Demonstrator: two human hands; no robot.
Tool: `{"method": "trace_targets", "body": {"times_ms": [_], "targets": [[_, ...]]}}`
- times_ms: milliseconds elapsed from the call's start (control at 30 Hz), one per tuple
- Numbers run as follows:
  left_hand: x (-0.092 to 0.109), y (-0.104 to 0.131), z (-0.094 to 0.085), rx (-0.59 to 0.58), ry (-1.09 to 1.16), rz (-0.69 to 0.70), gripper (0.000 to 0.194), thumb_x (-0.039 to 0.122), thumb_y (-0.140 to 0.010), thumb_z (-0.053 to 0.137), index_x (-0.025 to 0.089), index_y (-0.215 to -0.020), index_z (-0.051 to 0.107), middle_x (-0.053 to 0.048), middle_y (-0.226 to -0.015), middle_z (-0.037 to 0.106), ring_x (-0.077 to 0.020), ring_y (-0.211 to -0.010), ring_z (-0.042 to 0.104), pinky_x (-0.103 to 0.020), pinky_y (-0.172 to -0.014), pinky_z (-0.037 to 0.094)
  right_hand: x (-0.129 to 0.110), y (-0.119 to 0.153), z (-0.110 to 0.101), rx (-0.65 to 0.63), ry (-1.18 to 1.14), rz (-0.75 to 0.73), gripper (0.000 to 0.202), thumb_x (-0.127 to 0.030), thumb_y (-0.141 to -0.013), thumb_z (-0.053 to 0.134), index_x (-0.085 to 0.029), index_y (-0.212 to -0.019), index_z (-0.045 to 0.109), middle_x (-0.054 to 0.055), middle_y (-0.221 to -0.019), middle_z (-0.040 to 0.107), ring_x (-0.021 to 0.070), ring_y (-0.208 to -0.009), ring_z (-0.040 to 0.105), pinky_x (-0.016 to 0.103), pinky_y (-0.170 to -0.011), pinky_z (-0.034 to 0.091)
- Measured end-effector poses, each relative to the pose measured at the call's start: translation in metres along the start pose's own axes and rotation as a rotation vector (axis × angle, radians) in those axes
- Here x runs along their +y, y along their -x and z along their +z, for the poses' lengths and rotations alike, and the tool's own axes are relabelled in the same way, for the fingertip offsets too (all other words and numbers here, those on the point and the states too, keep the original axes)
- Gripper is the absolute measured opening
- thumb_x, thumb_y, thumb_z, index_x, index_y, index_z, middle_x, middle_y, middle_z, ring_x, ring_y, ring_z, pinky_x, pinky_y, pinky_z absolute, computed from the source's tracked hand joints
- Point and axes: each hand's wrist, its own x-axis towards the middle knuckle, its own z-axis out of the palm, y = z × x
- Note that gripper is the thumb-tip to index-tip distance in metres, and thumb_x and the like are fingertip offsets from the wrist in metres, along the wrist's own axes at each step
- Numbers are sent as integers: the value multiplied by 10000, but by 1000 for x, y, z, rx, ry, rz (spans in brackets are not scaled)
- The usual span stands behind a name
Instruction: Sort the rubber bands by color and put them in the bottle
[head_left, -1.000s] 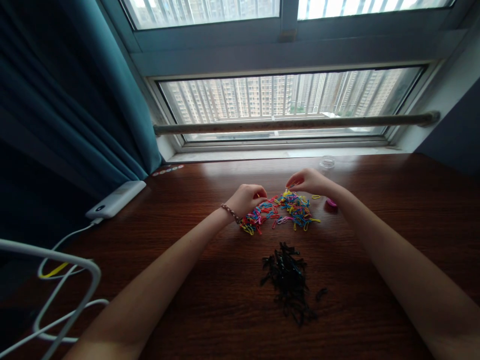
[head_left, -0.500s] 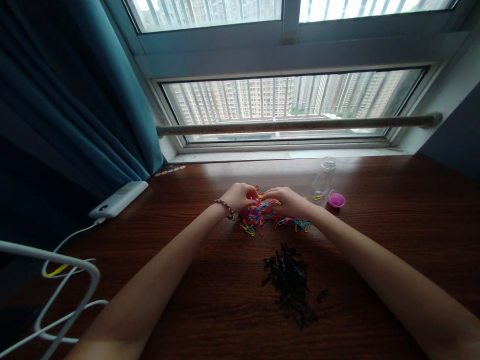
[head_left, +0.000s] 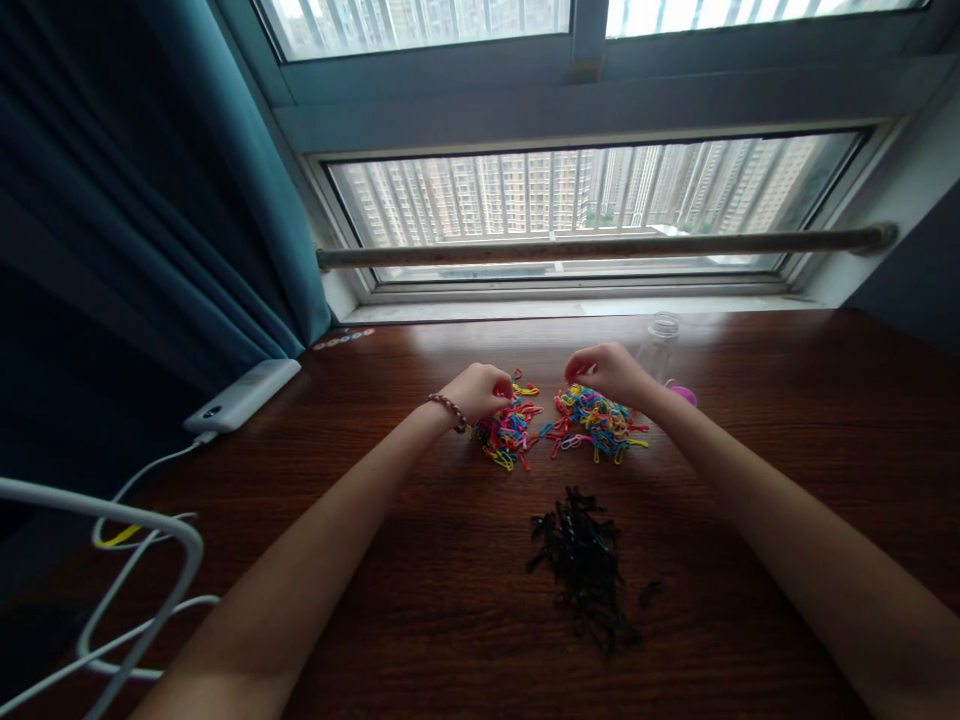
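Colourful clips (head_left: 598, 418) are lying heaped on the table (head_left: 427, 570). The left hand (head_left: 478, 391) and right hand (head_left: 607, 371) are curling at separate heaps; whether either is gripping a clip, I cannot tell.

Brown wooden table (head_left: 435, 600), two colourful clip piles (head_left: 600, 418), heap of black pieces (head_left: 581, 560), clear jar (head_left: 658, 352), pink cap (head_left: 684, 395), white device (head_left: 244, 392)

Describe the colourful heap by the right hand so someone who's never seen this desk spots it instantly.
Below the window stretches a brown wooden desk. Around its middle, beside the right hand, lies a heap of small multicoloured loops. It sits right of the similar heap at the left hand, and its bright colours differ from the nearer black pile.
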Motion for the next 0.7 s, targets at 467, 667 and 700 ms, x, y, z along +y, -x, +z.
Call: {"method": "trace_targets", "body": {"times_ms": [467, 667, 700], "targets": [[2, 0, -10, 263, 169, -77, 165, 219, -676, 593, 120, -798, 641, -45, -721, 665, -125, -649, 595, -218, -599, 473, -38, 10, 63, -168, -40, -403, 148, -103, -740, 558, -177, -802, 670, 41, -859, 659, 144, -806, 588, 250, -768, 425], [11, 1, -6, 194, 304, -41, 163, 187, -661, 612, 105, -799, 639, -57, -721, 669, -125, -657, 608, -230, -624, 494, -22, 4, 34, -106, -234, -157, 117, -83, -671, 568, -134, -704, 668, 25, -671, 655, 117, -612, 591, 214, -590, 453], [13, 1, -5, 179, 324, -28, 168, 186, -655, 619, 104, -800, 638, -58, -726, 670, -126, -662, 609, -235, -632, 496, -19, 3, 29, -103, -290, -118, 120, -88, -666, 565, -130, -712, 668, 27, -670, 657, 120, -616, 597, 216, -587, 461]]}}
